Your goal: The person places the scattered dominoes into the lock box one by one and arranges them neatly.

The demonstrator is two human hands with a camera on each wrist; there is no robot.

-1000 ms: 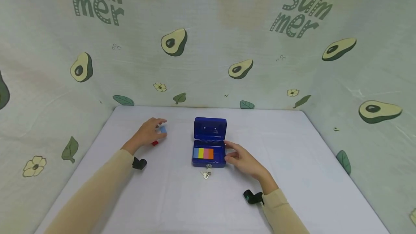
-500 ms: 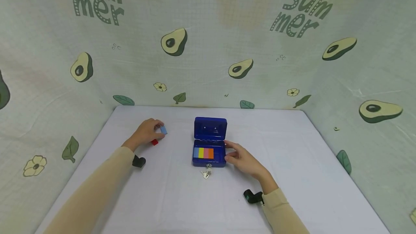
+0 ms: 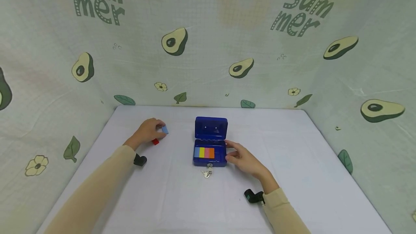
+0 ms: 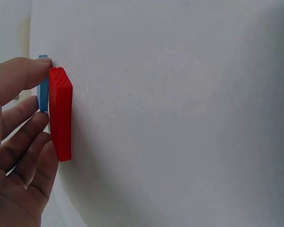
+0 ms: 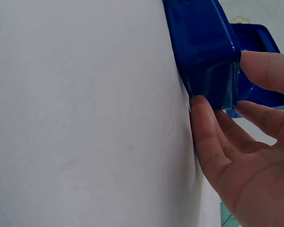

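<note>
My left hand (image 3: 147,131) pinches a light blue block (image 3: 165,129) by its two ends, thumb on one end and fingertips on the other. Close beside it a flat red block (image 4: 60,116) stands on the white tabletop, partly hidden by the hand in the head view. Against the right side of an open dark blue cash box (image 3: 220,154) rests my right hand (image 3: 243,160), its thumb and fingers spread along the wall and touching it. Blue, yellow, pink and orange blocks (image 3: 204,152) lie in a row inside the box. The raised lid (image 3: 211,127) leans back.
From the box's front lock (image 3: 209,166) hang small keys (image 3: 206,174). A white cloth covers the table (image 3: 182,205). Patterned fabric walls (image 3: 208,39) stand behind and on both sides. Each wrist carries a black camera, the left one (image 3: 140,160) near the tabletop.
My left fingers have closed in on the light blue block, which shows at a slightly different angle. The right hand stays at the box's side.
</note>
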